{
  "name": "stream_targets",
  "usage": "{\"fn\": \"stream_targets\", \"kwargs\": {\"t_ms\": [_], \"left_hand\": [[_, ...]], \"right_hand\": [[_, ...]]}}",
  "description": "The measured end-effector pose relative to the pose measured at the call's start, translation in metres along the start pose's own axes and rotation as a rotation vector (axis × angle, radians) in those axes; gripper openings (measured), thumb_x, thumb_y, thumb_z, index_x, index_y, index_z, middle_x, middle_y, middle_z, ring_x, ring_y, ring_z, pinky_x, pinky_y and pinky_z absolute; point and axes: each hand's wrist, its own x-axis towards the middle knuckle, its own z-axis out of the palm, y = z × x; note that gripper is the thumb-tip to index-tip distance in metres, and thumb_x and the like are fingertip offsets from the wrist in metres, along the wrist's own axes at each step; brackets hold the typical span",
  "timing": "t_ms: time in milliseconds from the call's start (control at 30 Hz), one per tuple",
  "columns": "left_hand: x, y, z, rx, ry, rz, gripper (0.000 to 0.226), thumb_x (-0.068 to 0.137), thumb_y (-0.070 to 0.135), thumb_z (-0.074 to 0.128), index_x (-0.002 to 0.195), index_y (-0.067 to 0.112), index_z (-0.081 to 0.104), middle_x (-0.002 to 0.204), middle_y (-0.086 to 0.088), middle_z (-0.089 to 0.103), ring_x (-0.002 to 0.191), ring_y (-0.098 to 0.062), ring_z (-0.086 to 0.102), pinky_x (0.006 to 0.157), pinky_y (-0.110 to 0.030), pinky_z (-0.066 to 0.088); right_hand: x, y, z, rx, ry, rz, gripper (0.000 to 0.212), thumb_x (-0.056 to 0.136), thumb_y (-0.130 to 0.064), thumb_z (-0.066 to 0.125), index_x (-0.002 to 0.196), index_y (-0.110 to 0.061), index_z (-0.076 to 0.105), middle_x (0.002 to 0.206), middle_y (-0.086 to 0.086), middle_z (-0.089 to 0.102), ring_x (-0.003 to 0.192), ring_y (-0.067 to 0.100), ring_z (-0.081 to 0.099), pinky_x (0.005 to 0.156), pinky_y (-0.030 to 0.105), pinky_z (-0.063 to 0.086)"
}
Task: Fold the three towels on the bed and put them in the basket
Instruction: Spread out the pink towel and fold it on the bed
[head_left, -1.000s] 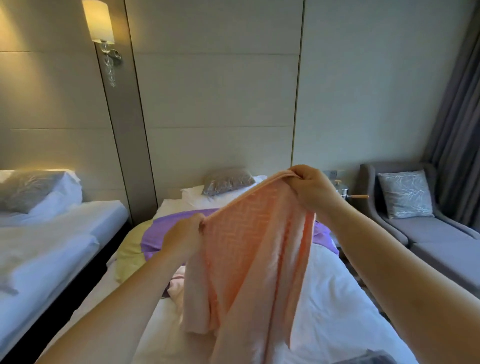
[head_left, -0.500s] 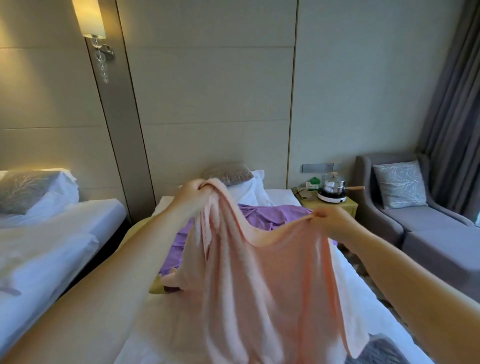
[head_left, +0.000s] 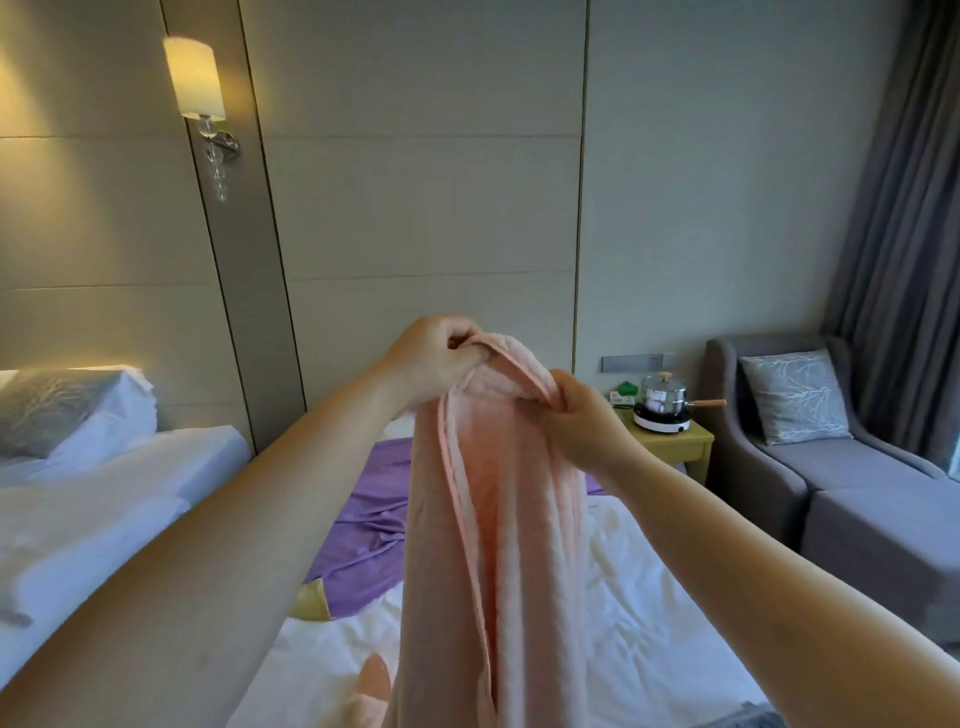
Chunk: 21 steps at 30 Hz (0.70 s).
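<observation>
Above the bed (head_left: 649, 597), left hand (head_left: 431, 358) and right hand (head_left: 576, 421) pinch the pink towel (head_left: 498, 519).

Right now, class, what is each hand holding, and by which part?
The pink towel, by its top edge: the left hand grips one end, the right hand the other; the rest hangs.

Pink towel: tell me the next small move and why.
Probably lower the pink towel onto the bed and lay it flat for the next fold. The left hand and right hand pinch its top edge close together, so it hangs long and narrow in the air above the white sheet. A crosswise fold seems easier on a surface.
</observation>
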Motion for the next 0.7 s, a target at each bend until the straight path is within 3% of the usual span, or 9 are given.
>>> {"fn": "stream_targets", "kwargs": {"t_ms": [67,200,300,367,433,500,600,667,700], "left_hand": [[-0.009,-0.026,-0.005,0.208,-0.015,-0.03,0.012,0.086,0.023,0.065,0.074,0.02,0.063,0.073,0.001,0.067,0.063,-0.009,0.057,0.061,-0.023,0.042],[-0.037,-0.095,-0.005,0.552,0.01,-0.271,0.015,0.083,0.013,0.052,0.072,0.022,0.058,0.085,-0.002,0.067,0.085,-0.028,0.062,0.072,-0.032,0.049],[-0.051,-0.126,0.002,0.335,-0.034,-0.368,0.004,0.086,0.024,0.059,0.084,0.027,0.058,0.097,0.003,0.067,0.092,-0.019,0.061,0.071,-0.022,0.048],[-0.052,-0.12,0.024,0.066,-0.139,-0.307,0.022,0.084,0.04,0.067,0.097,0.025,0.057,0.103,0.01,0.064,0.096,-0.007,0.06,0.072,-0.01,0.044],[-0.05,-0.106,0.053,-0.13,-0.228,-0.24,0.035,0.082,0.045,0.07,0.103,0.02,0.059,0.106,0.009,0.063,0.096,-0.004,0.061,0.081,-0.018,0.048],[-0.046,-0.094,0.074,-0.101,-0.257,-0.146,0.03,0.084,0.041,0.066,0.079,0.013,0.055,0.083,0.008,0.059,0.073,-0.003,0.055,0.068,-0.022,0.044],[-0.031,-0.085,0.079,-0.054,-0.11,-0.197,0.043,0.092,0.043,0.052,0.059,0.018,0.039,0.054,0.009,0.041,0.041,0.002,0.04,0.046,-0.016,0.033],[-0.016,-0.071,0.072,-0.076,-0.049,-0.179,0.04,0.095,0.045,0.048,0.064,0.021,0.044,0.056,0.008,0.048,0.044,0.004,0.043,0.049,-0.019,0.038],[-0.009,-0.061,0.068,-0.105,-0.078,-0.145,0.03,0.094,0.045,0.051,0.073,0.023,0.051,0.068,0.006,0.057,0.056,0.002,0.051,0.057,-0.023,0.043]], "right_hand": [[0.007,-0.003,-0.005,0.011,0.079,-0.01,0.007,0.085,-0.014,0.053,0.086,-0.019,0.058,0.075,-0.004,0.058,0.068,0.012,0.053,0.055,0.026,0.04],[0.019,-0.008,-0.022,0.102,0.136,0.039,0.015,0.085,-0.008,0.048,0.082,-0.021,0.055,0.079,-0.002,0.058,0.071,0.012,0.053,0.058,0.026,0.04],[0.022,-0.005,-0.032,0.168,0.118,0.102,0.01,0.087,-0.015,0.051,0.085,-0.022,0.058,0.085,0.002,0.062,0.076,0.015,0.057,0.067,0.031,0.048],[0.023,-0.003,-0.029,0.192,0.044,0.13,0.011,0.087,-0.013,0.053,0.09,-0.021,0.06,0.093,0.006,0.064,0.084,0.019,0.06,0.078,0.035,0.05],[0.023,-0.002,-0.024,0.213,-0.019,0.133,0.013,0.088,-0.01,0.053,0.094,-0.019,0.06,0.097,0.008,0.065,0.089,0.021,0.06,0.085,0.037,0.05],[0.02,0.0,-0.023,0.193,-0.014,0.11,0.014,0.088,-0.011,0.053,0.092,-0.023,0.059,0.094,0.004,0.064,0.087,0.018,0.06,0.082,0.035,0.051],[0.017,0.01,-0.037,-0.059,0.119,-0.015,0.013,0.086,-0.016,0.058,0.082,-0.028,0.057,0.08,-0.006,0.062,0.072,0.008,0.056,0.062,0.024,0.045],[0.015,0.017,-0.047,-0.168,0.133,-0.056,0.01,0.083,-0.017,0.063,0.08,-0.027,0.06,0.075,-0.005,0.063,0.067,0.008,0.054,0.059,0.024,0.044],[0.014,0.021,-0.048,-0.182,0.119,-0.043,0.006,0.082,-0.017,0.065,0.081,-0.023,0.063,0.075,-0.001,0.065,0.066,0.011,0.055,0.061,0.026,0.044]]}}
